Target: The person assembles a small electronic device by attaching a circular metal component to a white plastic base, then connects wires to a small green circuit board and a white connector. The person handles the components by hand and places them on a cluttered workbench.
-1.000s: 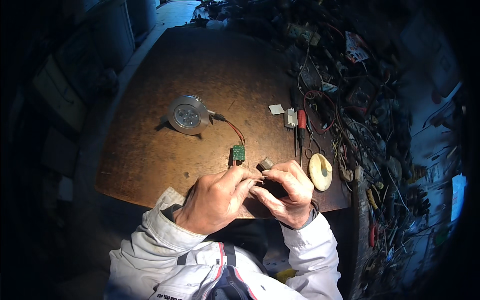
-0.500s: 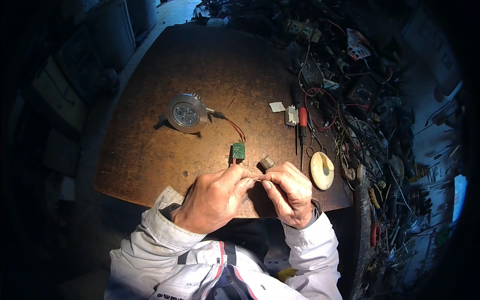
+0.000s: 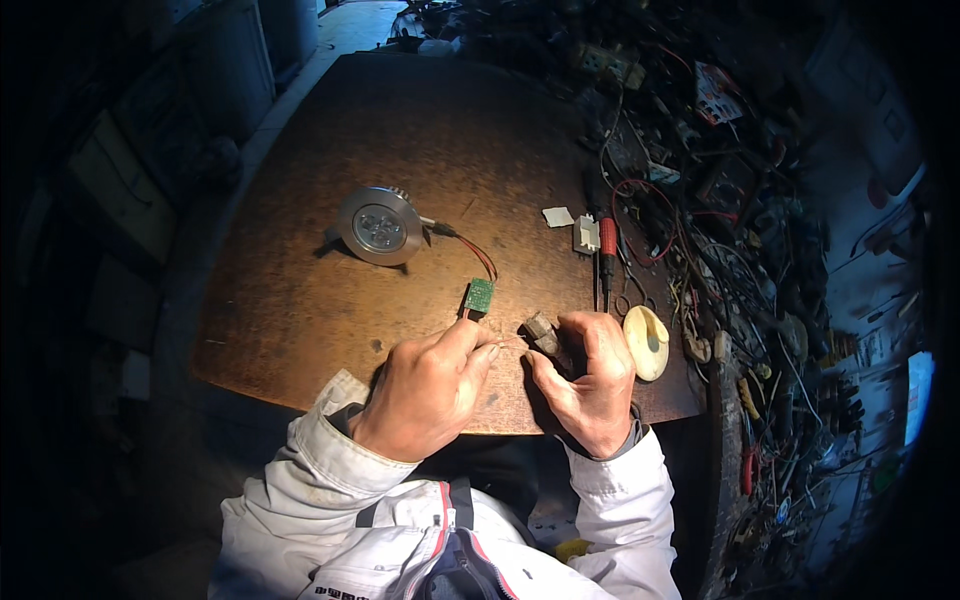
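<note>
Already wired to the lamp (image 3: 380, 228), the board (image 3: 480, 296) sits just beyond the left hand (image 3: 420, 390), whose fingers (image 3: 462, 341) pinch its other wires (image 3: 510, 342), seemingly unjoined, while the right hand (image 3: 592, 390) has thumb and forefinger spread beside their tips.

Bluish light touches the pale floor (image 3: 345, 40) behind a brown table (image 3: 410, 130).

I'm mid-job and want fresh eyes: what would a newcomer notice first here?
Probably the round silver spotlight, left of centre on the wooden table. Lower and to its right, a green circuit board stands out just beyond the left hand, which pinches thin wires. Tangled clutter crowds the right side.
</note>
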